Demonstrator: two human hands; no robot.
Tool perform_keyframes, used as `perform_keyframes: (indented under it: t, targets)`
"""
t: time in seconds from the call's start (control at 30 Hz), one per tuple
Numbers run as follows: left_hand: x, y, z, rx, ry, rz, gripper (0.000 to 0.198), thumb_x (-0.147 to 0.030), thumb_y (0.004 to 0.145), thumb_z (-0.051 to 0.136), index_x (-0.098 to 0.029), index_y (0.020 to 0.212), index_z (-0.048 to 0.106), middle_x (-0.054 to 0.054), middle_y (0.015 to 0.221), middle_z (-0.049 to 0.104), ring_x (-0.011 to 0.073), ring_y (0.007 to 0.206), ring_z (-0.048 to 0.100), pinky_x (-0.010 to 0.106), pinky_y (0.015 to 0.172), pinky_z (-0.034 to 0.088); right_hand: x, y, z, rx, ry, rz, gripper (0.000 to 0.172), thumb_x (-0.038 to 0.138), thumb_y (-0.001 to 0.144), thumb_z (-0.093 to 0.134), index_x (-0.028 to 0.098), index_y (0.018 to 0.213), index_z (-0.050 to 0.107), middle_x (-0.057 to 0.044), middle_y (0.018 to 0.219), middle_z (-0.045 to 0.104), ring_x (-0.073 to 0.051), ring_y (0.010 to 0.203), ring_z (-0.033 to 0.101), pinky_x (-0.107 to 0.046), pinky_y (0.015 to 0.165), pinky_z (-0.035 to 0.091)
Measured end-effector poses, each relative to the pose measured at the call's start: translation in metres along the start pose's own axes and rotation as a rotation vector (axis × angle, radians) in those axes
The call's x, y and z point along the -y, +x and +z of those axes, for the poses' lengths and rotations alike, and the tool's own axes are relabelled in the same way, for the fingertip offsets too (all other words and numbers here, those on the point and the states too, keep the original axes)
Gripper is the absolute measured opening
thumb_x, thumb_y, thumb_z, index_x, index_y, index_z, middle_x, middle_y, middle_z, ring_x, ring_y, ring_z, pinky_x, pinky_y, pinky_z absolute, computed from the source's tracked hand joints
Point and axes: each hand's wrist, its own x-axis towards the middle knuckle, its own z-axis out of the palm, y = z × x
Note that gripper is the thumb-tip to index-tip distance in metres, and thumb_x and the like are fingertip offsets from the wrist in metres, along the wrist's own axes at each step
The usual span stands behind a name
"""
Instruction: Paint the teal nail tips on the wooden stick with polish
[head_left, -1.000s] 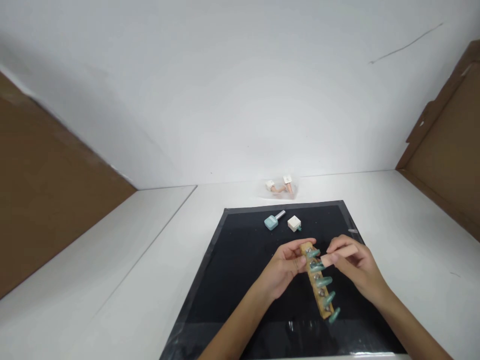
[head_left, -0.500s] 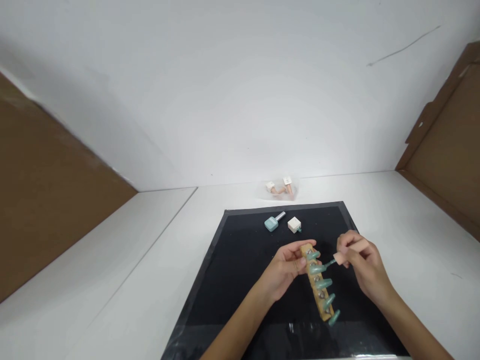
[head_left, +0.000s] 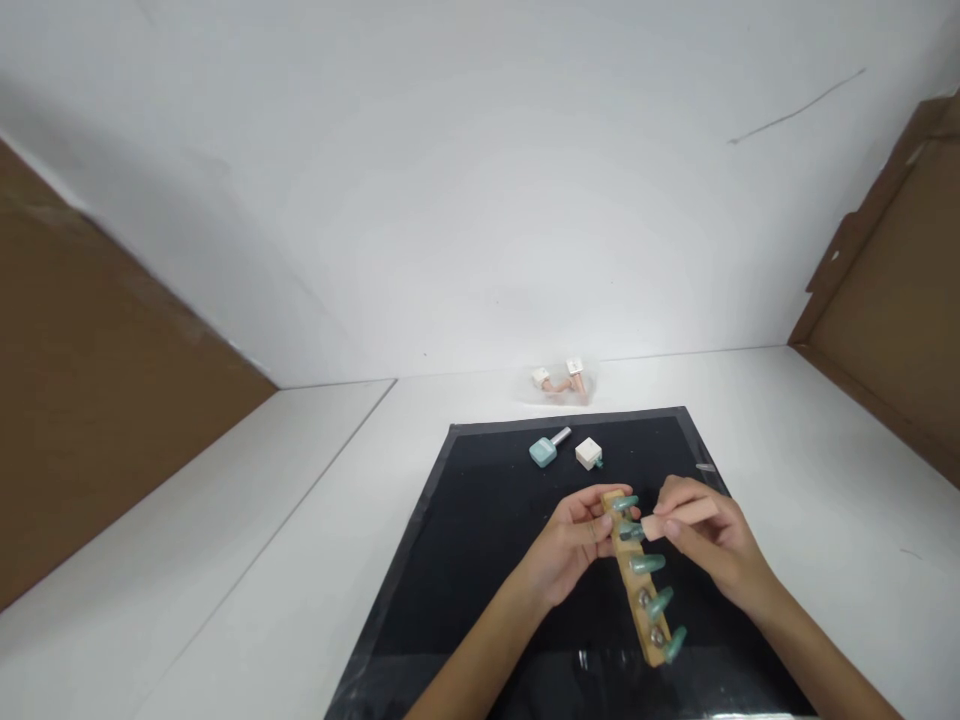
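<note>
My left hand (head_left: 574,540) is closed around the upper end of a wooden strip (head_left: 634,585), thumb on its face. Along the strip sits a row of several green false nails, such as the middle nail (head_left: 647,564), pointing right from silvery round studs. My right hand (head_left: 709,535) pinches a small brush with a pale pink handle (head_left: 679,518). Its dark green tip touches the second nail (head_left: 630,531) from the top, partly covering it. Beyond my hands on the black mat lie a teal nail polish bottle (head_left: 543,452) with a silver neck and a white cube (head_left: 589,453) with a green stub.
The black mat (head_left: 435,560) lies on a white table. Behind it stands a clear plastic tray (head_left: 555,390) holding white blocks and pinkish pieces. Brown cardboard panels (head_left: 112,380) flank both sides, and a white wall (head_left: 480,200) rises at the back.
My right hand has moved left, bringing the brush from the second nail's tip over onto the nail. The strip's lower end has swung slightly down and right.
</note>
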Motion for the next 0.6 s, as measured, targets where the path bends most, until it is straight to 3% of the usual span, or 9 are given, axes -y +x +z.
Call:
perform_keyframes:
  t: [0.2, 0.6]
  targets:
    - [-0.0014, -0.0007, 0.0027, -0.019, -0.040, -0.016, 0.040, -0.025, 0.053, 0.083, -0.014, 0.089, 0.070, 0.005, 0.079, 0.070, 0.0136, 0.068, 0.064, 0.023, 0.064, 0.050, -0.0022, 0.0005, -0.0009, -0.025, -0.006, -0.056, 0.017, 0.028, 0.083, 0.063, 0.023, 0.067, 0.065, -0.002, 0.069, 0.062, -0.015, 0.062, 0.056, -0.026, 0.056, 0.044]
    - [-0.0019, -0.0021, -0.0028, 0.029, -0.086, -0.018, 0.041, -0.024, 0.054, 0.082, -0.013, 0.091, 0.068, 0.004, 0.080, 0.070, 0.0152, 0.070, 0.066, 0.025, 0.066, 0.051, -0.0089, 0.0011, -0.0035, -0.049, 0.011, -0.111, 0.018, 0.024, 0.084, 0.062, 0.022, 0.066, 0.064, -0.001, 0.065, 0.057, -0.014, 0.059, 0.050, -0.025, 0.052, 0.039]
